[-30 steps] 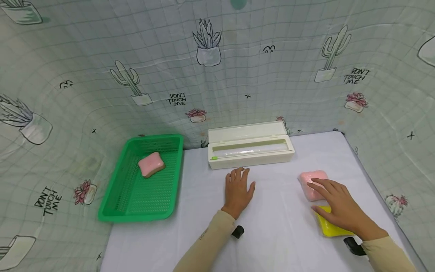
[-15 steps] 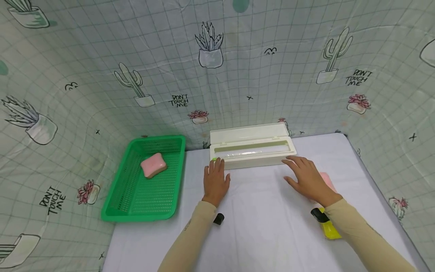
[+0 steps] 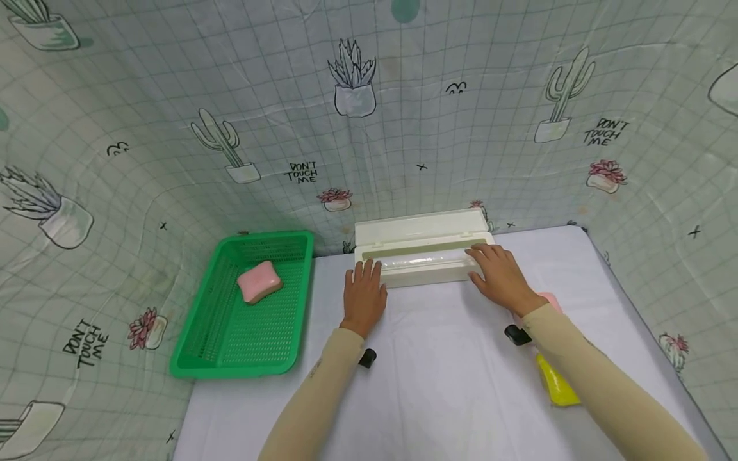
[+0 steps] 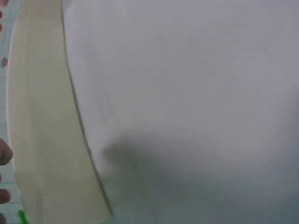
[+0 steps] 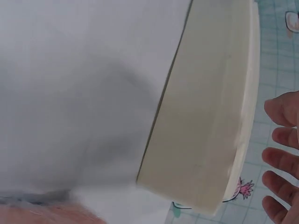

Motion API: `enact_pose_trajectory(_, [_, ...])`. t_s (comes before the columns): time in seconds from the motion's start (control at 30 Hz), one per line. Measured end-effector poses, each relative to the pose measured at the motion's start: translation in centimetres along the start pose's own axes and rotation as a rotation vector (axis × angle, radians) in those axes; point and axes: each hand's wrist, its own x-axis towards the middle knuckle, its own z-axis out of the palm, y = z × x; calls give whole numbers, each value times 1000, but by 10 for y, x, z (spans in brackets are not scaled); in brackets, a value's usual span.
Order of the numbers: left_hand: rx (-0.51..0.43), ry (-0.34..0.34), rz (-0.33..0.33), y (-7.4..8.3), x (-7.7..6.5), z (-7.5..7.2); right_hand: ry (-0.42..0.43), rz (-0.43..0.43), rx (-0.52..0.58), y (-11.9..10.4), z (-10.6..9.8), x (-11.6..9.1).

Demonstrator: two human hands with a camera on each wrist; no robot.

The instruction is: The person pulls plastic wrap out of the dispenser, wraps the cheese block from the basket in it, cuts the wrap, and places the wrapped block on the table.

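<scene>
A long white cling film box (image 3: 429,276) stands at the back of the table, its lid (image 3: 423,225) raised. Inside lies a shiny roll of clear film (image 3: 423,259). My left hand (image 3: 364,299) is at the box's left end, its straight fingers over the front rim. At the right end my right hand (image 3: 500,276) reaches over the rim, fingertips beside the end of the roll. In the left wrist view the box's front wall (image 4: 56,121) fills the left side, with a bright green piece (image 4: 22,216) near the bottom. Spread fingers (image 5: 280,161) show beyond the box in the right wrist view.
A green basket (image 3: 302,307) at left holds a pink block (image 3: 259,282) with a brownish underside. On the right, a pink block (image 3: 551,299) and a yellow block (image 3: 557,384) lie partly hidden by the right arm. Patterned cloth (image 3: 398,147) hangs behind the table.
My right hand has moved left from above the pink and yellow blocks to the box's right end. My left hand has shifted left and forward onto the box's left end.
</scene>
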Motion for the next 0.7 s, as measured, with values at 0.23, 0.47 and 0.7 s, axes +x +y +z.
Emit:
enact_pose_trajectory(0.23, [-3,-56,72,-4,22,-9,-83,29,-3,9,5,15])
enact_pose_trajectory(0.47, [11,-96,117,-8,26,-9,-98,26,28,14,9,16])
enact_pose_trajectory(0.7, [-46,-77,106,-12,33,-9,-68,28,78,22,10,26])
